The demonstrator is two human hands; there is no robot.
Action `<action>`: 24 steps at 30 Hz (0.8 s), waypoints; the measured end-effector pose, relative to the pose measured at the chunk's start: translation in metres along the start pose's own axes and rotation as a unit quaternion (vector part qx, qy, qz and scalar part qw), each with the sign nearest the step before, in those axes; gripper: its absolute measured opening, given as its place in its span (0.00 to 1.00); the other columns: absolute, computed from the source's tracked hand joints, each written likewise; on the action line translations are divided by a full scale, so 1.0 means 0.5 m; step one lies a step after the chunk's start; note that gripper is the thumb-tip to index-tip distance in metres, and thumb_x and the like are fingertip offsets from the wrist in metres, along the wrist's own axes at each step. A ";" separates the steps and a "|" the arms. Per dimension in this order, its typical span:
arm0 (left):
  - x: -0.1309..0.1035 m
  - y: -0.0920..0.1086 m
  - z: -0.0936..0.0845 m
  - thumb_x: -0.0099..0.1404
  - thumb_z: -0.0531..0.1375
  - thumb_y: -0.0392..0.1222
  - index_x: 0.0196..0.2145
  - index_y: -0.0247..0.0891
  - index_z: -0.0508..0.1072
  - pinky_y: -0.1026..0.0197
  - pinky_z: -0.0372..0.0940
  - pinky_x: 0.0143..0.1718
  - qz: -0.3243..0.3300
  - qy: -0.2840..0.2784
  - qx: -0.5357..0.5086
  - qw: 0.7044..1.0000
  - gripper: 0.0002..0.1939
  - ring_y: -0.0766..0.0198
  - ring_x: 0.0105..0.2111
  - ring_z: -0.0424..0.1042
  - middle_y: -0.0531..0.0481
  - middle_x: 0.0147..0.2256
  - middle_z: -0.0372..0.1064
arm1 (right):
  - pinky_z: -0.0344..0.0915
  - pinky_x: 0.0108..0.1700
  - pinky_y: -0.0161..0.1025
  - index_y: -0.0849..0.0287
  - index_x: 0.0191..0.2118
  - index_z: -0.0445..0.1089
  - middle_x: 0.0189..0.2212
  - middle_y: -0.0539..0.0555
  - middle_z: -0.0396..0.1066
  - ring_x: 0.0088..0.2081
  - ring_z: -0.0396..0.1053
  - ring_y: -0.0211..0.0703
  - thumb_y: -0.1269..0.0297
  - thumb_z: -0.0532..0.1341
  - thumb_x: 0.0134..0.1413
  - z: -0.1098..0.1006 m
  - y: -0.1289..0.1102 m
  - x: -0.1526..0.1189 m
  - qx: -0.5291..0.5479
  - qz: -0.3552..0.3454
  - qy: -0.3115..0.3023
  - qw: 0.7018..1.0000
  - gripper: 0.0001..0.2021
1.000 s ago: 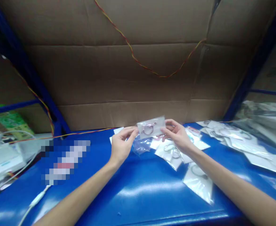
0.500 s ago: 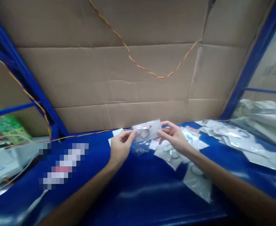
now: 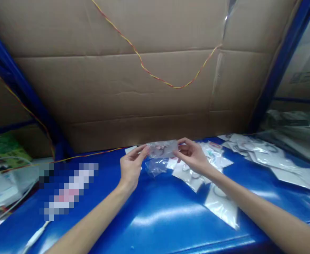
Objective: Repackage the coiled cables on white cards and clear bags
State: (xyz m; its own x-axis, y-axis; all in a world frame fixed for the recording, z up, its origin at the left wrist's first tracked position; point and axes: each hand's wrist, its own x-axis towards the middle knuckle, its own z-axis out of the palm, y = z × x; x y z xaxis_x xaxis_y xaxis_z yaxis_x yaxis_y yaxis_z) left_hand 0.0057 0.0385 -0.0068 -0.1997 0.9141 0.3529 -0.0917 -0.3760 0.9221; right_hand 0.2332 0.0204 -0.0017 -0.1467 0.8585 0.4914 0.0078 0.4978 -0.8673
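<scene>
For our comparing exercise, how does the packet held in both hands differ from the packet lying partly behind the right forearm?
The held packet is raised off the table; the lying packet rests on it. The left hand and right hand grip the held packet's ends; neither holds the lying packet. The held packet stretches sideways; the lying packet slants. Both look pale and shiny.

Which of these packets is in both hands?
The packet pinched at one end by the left hand and at the other by the right hand; the other packets lie on the table.
</scene>
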 end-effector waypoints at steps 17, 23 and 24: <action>0.007 0.010 -0.003 0.55 0.67 0.46 0.28 0.36 0.82 0.54 0.69 0.46 -0.037 -0.059 -0.057 0.996 0.09 0.51 0.47 0.76 0.40 0.49 0.78 | 0.72 0.25 0.37 0.55 0.43 0.69 0.30 0.54 0.79 0.29 0.80 0.48 0.54 0.69 0.55 -0.002 0.001 0.002 -0.021 0.000 0.090 0.996 0.15; 0.014 0.001 -0.008 0.55 0.70 0.45 0.37 0.39 0.84 0.56 0.68 0.47 0.001 -0.049 0.000 0.999 0.12 0.53 0.47 0.76 0.43 0.45 0.80 | 0.68 0.22 0.36 0.56 0.44 0.68 0.27 0.52 0.79 0.28 0.80 0.50 0.53 0.71 0.53 -0.011 0.005 0.011 0.022 0.014 0.074 0.997 0.18; 0.016 -0.002 -0.009 0.56 0.70 0.48 0.39 0.39 0.85 0.55 0.68 0.48 0.007 -0.055 0.015 0.998 0.14 0.52 0.47 0.76 0.43 0.45 0.80 | 0.68 0.22 0.37 0.56 0.44 0.68 0.27 0.52 0.79 0.28 0.80 0.51 0.53 0.71 0.53 -0.011 0.005 0.012 0.028 0.014 0.070 0.997 0.19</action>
State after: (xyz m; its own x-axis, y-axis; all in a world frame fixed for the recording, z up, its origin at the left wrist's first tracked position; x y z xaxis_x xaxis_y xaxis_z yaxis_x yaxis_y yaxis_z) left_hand -0.0003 0.0456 -0.0058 -0.0929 0.9206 0.3792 -0.0603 -0.3853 0.9208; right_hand 0.2377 0.0272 -0.0005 -0.0074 0.8823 0.4706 -0.0462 0.4698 -0.8815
